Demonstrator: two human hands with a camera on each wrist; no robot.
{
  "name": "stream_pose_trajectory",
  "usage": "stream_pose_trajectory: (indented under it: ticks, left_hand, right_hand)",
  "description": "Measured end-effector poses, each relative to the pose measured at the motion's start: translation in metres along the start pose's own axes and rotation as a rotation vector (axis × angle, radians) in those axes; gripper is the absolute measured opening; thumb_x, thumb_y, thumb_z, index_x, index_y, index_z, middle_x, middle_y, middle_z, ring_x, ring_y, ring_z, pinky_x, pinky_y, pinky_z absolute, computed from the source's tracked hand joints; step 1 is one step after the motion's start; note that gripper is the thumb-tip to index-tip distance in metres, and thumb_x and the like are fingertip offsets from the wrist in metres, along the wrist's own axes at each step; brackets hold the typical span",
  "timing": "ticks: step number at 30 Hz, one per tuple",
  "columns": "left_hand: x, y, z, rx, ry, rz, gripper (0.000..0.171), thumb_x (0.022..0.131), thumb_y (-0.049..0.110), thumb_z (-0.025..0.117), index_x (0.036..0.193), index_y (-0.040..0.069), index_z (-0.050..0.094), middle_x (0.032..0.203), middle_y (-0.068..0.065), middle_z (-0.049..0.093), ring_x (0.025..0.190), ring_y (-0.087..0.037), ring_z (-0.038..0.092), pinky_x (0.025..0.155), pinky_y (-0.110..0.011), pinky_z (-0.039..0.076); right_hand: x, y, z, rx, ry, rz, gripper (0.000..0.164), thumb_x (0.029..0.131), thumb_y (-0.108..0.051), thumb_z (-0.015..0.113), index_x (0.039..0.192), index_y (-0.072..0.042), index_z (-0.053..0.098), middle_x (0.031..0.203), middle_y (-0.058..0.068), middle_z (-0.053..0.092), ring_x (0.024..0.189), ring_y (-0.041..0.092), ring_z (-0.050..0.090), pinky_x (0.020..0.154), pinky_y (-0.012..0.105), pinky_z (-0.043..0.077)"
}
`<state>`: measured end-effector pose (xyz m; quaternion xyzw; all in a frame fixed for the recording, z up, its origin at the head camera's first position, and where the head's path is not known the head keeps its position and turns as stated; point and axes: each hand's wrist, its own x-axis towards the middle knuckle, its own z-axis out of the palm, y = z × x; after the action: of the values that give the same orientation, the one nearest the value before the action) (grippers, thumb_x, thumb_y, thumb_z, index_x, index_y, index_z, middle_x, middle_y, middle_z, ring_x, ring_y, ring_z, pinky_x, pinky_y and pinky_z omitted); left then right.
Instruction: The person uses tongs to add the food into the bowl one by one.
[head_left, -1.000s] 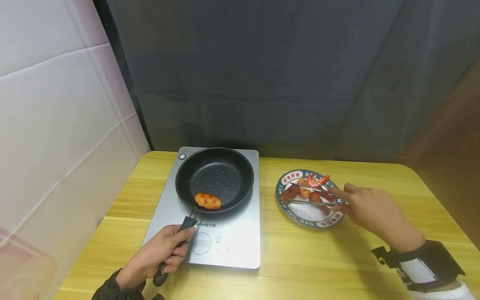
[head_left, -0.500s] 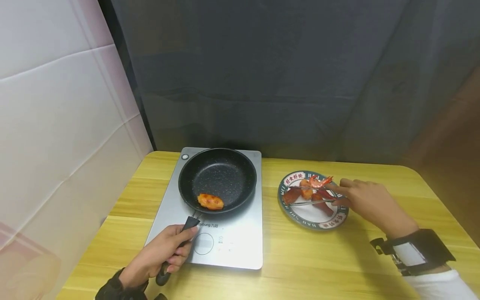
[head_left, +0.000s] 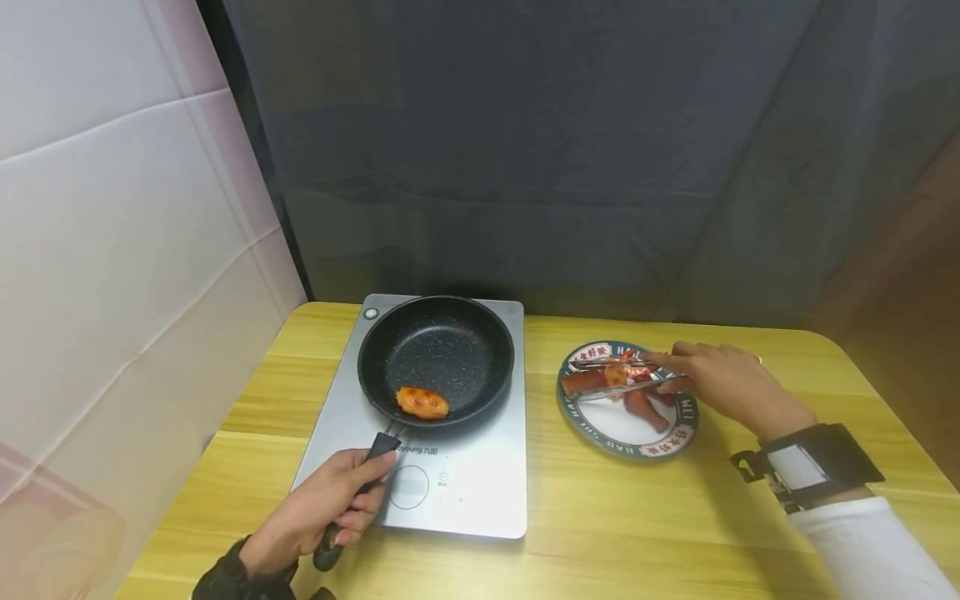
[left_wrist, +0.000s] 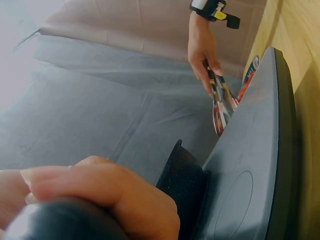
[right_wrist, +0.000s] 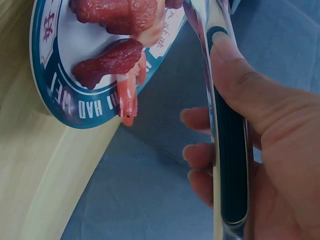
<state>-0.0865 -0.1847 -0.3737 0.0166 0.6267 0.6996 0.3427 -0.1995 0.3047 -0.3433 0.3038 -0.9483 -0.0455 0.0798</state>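
Observation:
My left hand (head_left: 322,504) grips the black handle of a speckled frying pan (head_left: 446,354). One browned chicken wing (head_left: 422,403) lies in the pan's near part. My right hand (head_left: 738,387) holds metal tongs (left_wrist: 220,95) with dark grip panels (right_wrist: 232,165), thumb on one arm and fingers on the other side. Their spread tips reach over the green-rimmed plate (head_left: 588,432), around a reddish-brown piece of meat (head_left: 581,383) at its left. Also on the plate are a small drumstick (head_left: 645,410) and a shrimp (right_wrist: 128,97); the tongs partly cover the food.
Beneath the pan is a silver induction cooker (head_left: 480,500), on a wooden table (head_left: 600,517). A dark cloth (head_left: 525,150) hangs behind the table, and a white cloth (head_left: 112,250) stands along the left side.
My right hand has moved slightly away from me, and the tongs have shifted toward the plate's far side. My left hand keeps its grip on the pan handle.

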Motion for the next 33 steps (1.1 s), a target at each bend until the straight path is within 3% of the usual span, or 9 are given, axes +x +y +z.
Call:
stream_pose_trajectory:
  ticks: [5, 10, 16, 22, 26, 33]
  left_hand:
    - [-0.001, 0.0, 0.0, 0.001, -0.002, 0.002, 0.036, 0.102, 0.032, 0.045, 0.077, 0.008, 0.036, 0.055, 0.006, 0.029, 0.038, -0.004, 0.028, 0.034, -0.018, 0.027]
    - [-0.001, 0.0, -0.001, -0.003, -0.006, 0.005, 0.037, 0.101, 0.035, 0.048, 0.078, 0.007, 0.037, 0.056, 0.006, 0.029, 0.039, -0.004, 0.028, 0.034, -0.018, 0.027]
    - [-0.001, 0.0, 0.0, 0.005, 0.005, 0.0, 0.039, 0.1, 0.038, 0.05, 0.079, 0.007, 0.037, 0.057, 0.005, 0.029, 0.04, -0.004, 0.026, 0.034, -0.018, 0.027]
    - [-0.001, 0.0, 0.0, 0.005, 0.007, -0.002, 0.037, 0.1, 0.035, 0.049, 0.079, 0.007, 0.037, 0.057, 0.006, 0.029, 0.04, -0.004, 0.026, 0.034, -0.018, 0.027]
    - [-0.001, -0.001, 0.0, -0.002, -0.004, -0.002, 0.036, 0.102, 0.033, 0.047, 0.078, 0.008, 0.038, 0.056, 0.006, 0.03, 0.04, -0.004, 0.027, 0.034, -0.018, 0.027]
    - [-0.001, 0.0, -0.001, -0.005, -0.008, 0.001, 0.035, 0.102, 0.032, 0.047, 0.078, 0.007, 0.038, 0.057, 0.006, 0.03, 0.039, -0.004, 0.027, 0.034, -0.018, 0.027]
  right_hand:
    - [0.002, -0.001, 0.0, 0.027, -0.042, 0.024, 0.043, 0.079, -0.025, 0.078, 0.12, -0.016, 0.067, 0.097, 0.011, 0.064, 0.065, 0.028, 0.061, 0.055, 0.046, 0.052]
    - [0.001, -0.003, 0.0, 0.114, -0.119, 0.071, 0.038, 0.082, -0.029, 0.076, 0.113, -0.009, 0.066, 0.094, 0.008, 0.067, 0.078, 0.029, 0.065, 0.065, 0.05, 0.054]
    - [-0.002, -0.004, 0.004, 0.132, -0.163, 0.096, 0.036, 0.083, -0.032, 0.075, 0.105, -0.005, 0.063, 0.084, 0.005, 0.066, 0.072, 0.026, 0.063, 0.062, 0.048, 0.053]
    - [-0.005, -0.007, 0.011, 0.12, -0.172, 0.127, 0.049, 0.087, -0.042, 0.068, 0.118, -0.005, 0.059, 0.088, 0.012, 0.067, 0.075, 0.033, 0.064, 0.064, 0.053, 0.052]
    - [-0.006, -0.008, 0.016, 0.109, -0.18, 0.154, 0.055, 0.088, -0.051, 0.063, 0.124, -0.009, 0.056, 0.081, 0.01, 0.064, 0.068, 0.028, 0.062, 0.057, 0.05, 0.051]
    - [-0.008, -0.009, 0.02, 0.078, -0.128, 0.144, 0.042, 0.088, -0.049, 0.064, 0.108, -0.013, 0.06, 0.065, 0.0, 0.052, 0.055, 0.017, 0.049, 0.046, 0.041, 0.043]
